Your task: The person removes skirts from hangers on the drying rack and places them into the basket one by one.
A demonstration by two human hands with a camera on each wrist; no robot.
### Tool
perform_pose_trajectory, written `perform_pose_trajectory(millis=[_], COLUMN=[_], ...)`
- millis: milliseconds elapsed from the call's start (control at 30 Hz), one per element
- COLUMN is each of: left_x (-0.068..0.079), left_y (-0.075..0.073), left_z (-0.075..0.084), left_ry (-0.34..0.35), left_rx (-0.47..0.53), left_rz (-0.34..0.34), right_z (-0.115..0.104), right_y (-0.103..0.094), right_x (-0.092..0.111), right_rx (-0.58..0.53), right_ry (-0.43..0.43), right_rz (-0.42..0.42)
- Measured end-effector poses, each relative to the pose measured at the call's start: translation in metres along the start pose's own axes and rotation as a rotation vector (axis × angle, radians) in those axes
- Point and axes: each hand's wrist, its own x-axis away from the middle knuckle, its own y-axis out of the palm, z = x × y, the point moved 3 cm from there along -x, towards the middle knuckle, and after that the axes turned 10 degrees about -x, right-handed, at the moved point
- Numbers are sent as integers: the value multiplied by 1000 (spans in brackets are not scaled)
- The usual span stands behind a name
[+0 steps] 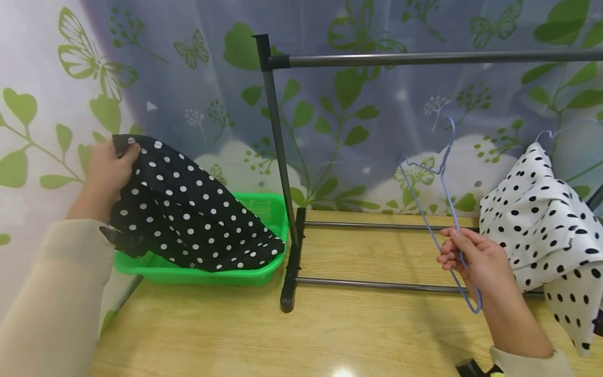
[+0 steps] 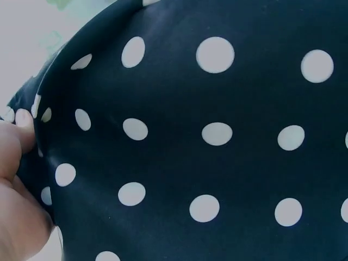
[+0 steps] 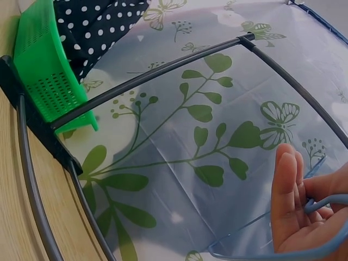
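Note:
My left hand (image 1: 109,165) pinches a corner of a black cloth with white dots (image 1: 188,209), raised at the left. The cloth's lower part still lies in the green basket (image 1: 188,276). In the left wrist view the dotted cloth (image 2: 179,163) fills most of the picture, with the thumb and fingers at its left edge. My right hand (image 1: 480,259) holds a blue wire hanger (image 1: 446,193) by its side, hook upward, in front of the rack. The right wrist view shows the hanger (image 3: 272,254) passing through the fingers of the right hand (image 3: 304,212).
A dark metal clothes rack (image 1: 278,141) stands on the wooden surface (image 1: 226,330), its bar (image 1: 424,57) running to the right. A white cloth with black dots (image 1: 542,220) hangs on another hanger at the right. Behind is a leaf-patterned curtain (image 1: 325,131).

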Motion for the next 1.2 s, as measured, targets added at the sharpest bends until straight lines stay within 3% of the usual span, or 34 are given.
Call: perform_pose_trajectory(millis=[167,333,500,733,967,1200], left_x=[-1,0,1,10,20,28], left_y=[8,13,25,43,60,76], left_z=[-10,-16,-21,-29,-26,-21], left_ry=[-75,-93,-107,-59,38,106], left_rx=[15,-41,-96,-211,-387,-529], left_rz=[-43,-31,-94,-193,-161,-184], right_z=[-1,-1,-1,1,4,5], right_y=[-3,-4,-4,-2,-1,2], right_x=[1,1,0,0,-1,-1], right_rx=[10,22,3,2,3,6], right_ry=[4,9,14,30,30,15], right_rz=[24,31,24,10,-8,-27])
